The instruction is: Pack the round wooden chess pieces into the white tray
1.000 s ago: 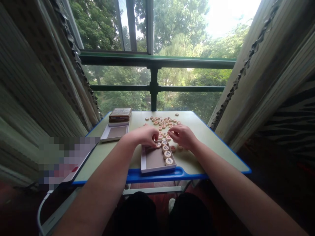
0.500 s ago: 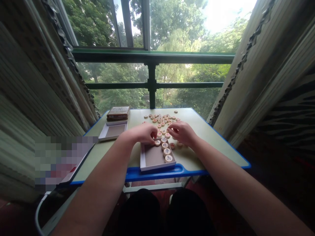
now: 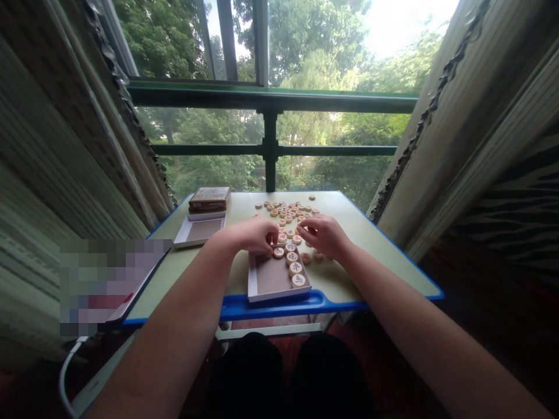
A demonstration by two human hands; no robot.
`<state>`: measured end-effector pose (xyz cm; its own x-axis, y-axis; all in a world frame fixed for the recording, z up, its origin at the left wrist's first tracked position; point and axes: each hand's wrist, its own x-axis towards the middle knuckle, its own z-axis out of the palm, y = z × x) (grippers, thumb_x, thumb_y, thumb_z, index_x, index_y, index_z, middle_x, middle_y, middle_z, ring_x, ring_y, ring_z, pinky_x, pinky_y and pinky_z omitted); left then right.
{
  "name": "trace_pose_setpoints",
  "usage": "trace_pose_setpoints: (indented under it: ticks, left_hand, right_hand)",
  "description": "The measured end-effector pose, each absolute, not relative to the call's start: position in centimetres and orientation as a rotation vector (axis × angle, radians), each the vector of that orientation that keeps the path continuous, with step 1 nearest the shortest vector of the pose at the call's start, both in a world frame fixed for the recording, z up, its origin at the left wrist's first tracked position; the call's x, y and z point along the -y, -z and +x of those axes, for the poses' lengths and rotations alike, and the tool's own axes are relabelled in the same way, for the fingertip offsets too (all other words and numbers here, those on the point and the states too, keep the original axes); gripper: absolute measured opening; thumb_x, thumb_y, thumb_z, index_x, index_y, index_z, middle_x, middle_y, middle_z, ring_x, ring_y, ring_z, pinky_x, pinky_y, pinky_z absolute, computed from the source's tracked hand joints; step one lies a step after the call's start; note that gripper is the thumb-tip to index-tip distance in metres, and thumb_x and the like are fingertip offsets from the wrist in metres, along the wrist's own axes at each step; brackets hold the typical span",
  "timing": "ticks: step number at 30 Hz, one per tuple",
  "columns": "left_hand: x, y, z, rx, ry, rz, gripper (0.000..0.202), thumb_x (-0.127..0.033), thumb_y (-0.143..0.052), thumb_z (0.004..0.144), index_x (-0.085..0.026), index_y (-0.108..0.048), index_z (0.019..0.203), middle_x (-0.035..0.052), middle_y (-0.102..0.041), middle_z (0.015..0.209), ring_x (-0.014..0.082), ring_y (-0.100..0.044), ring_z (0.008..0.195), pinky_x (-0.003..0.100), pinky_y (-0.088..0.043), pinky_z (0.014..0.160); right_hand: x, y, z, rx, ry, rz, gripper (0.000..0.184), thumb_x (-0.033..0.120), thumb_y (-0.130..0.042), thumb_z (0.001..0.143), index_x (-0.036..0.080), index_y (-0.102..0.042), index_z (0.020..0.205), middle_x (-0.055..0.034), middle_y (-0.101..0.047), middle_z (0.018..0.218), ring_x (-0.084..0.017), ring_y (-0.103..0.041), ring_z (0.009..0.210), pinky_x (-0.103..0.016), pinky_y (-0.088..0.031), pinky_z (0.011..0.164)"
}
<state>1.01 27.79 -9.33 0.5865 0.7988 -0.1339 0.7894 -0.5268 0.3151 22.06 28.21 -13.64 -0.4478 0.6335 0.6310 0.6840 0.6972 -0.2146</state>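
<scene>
Left hand [image 3: 261,234] bends beside a disc [image 3: 279,252] in the box [image 3: 271,279], right hand [image 3: 323,234] beyond the box; both grips unclear.

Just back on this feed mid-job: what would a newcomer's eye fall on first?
Probably the bright window, with green trees behind it, across the upper middle. Below, the eye would likely drop to the shallow box near the table's front edge, holding five marked discs, with the left hand at its far end. Just beyond lie many loose discs, the right hand by the nearer ones.
</scene>
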Motion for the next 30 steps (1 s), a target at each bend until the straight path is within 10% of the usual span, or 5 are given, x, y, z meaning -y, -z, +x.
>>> trace_pose_setpoints:
  ticks: [19, 24, 30]
  left_hand:
    - [-29.4, 10.3, 0.2, -1.378, -0.248, 2.311, 0.025, -0.034, -0.054, 0.067, -0.014, -0.067, 0.072, 0.0028, -0.062, 0.065, 0.0142, -0.055, 0.061, 0.022, -0.039, 0.052]
    - [-31.5, 12.1, -0.5, -1.722, -0.747, 2.328, 0.028, -0.024, -0.049, 0.074, -0.016, -0.070, 0.091, 0.0064, -0.068, 0.095, 0.0185, -0.061, 0.083, 0.025, -0.047, 0.070]
    - [-32.7, 14.0, -1.0, -1.800, -0.549, 2.262, 0.029, -0.016, -0.053, 0.072, -0.021, -0.072, 0.094, 0.0060, -0.069, 0.099, 0.0202, -0.063, 0.089, 0.027, -0.048, 0.080]
  right_hand:
    - [-28.3, 13.5, 22.7, 2.202, 0.081, -1.167, 0.019, 0.026, -0.055, 0.080, 0.018, -0.067, 0.068, 0.0008, -0.055, 0.054, -0.010, -0.045, 0.051, -0.022, -0.033, 0.054]
    - [-28.6, 13.5, 23.0, 2.225, 0.048, -1.286, 0.019, 0.027, -0.054, 0.081, 0.018, -0.069, 0.074, -0.0008, -0.060, 0.060, -0.010, -0.047, 0.055, -0.022, -0.034, 0.057]
    - [-28.7, 13.9, 23.0, 2.301, -0.042, -1.224, 0.018, 0.029, -0.057, 0.080, 0.019, -0.072, 0.083, -0.0051, -0.065, 0.077, -0.016, -0.055, 0.076, -0.027, -0.041, 0.070]
